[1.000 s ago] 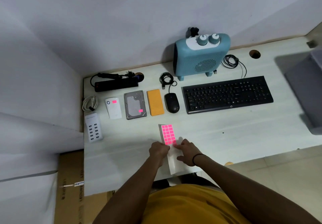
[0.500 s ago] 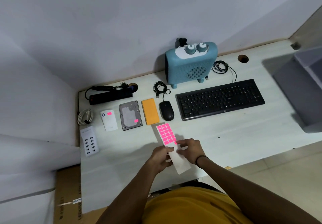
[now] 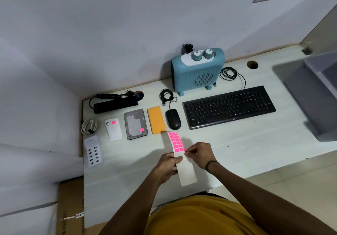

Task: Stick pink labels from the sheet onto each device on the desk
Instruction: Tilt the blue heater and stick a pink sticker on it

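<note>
My left hand (image 3: pixel 168 165) holds a long white label sheet (image 3: pixel 187 171) lifted off the desk, its far end covered with several pink labels (image 3: pixel 176 142). My right hand (image 3: pixel 200 154) pinches the nearest pink label at the sheet's right edge. On the white desk (image 3: pixel 246 143) lie a white power bank (image 3: pixel 113 129) and a hard drive (image 3: pixel 135 124), each with a pink label. The orange device (image 3: pixel 156 120), black mouse (image 3: pixel 173 119), keyboard (image 3: pixel 228 107), blue heater (image 3: pixel 197 69), black power strip (image 3: pixel 115 104) and white USB hub (image 3: pixel 93 151) show no label.
A coiled white cable (image 3: pixel 89 126) lies at the desk's left edge, and black cables (image 3: pixel 166 96) coil behind the mouse and keyboard. A grey bin (image 3: pixel 317 92) stands at the right. A cardboard box (image 3: pixel 70 207) sits on the floor at the left.
Both hands raised the label sheet off the desk and tilted it. My right fingers closed on a pink label at its edge. The camera view tilted up.
</note>
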Demonstrator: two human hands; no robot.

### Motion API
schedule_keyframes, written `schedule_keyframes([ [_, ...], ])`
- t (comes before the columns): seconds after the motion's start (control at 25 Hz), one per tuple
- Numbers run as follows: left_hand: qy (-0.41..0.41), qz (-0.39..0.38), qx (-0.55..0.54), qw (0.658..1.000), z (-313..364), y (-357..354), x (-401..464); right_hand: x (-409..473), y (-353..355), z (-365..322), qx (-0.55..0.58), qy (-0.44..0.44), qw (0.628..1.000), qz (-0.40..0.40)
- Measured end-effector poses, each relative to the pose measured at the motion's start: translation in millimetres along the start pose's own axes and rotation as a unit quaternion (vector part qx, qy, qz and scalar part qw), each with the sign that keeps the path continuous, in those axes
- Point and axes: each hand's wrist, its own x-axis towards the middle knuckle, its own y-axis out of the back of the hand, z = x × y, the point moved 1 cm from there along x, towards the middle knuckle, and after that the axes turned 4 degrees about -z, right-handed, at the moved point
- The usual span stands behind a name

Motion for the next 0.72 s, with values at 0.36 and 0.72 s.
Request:
schedule_keyframes([
  [0.36, 0.061, 0.062, 0.067, 0.994, -8.6, 3.2, -1.8, -2.8, 0.9, 23.9, 0.333, -0.19, 0.923, 0.012],
  [0.72, 0.022, 0.161, 0.381, 0.91, 0.9, 7.5, 2.6, 3.4, 14.1, 22.1, 0.435, -0.175, 0.883, -0.017],
])
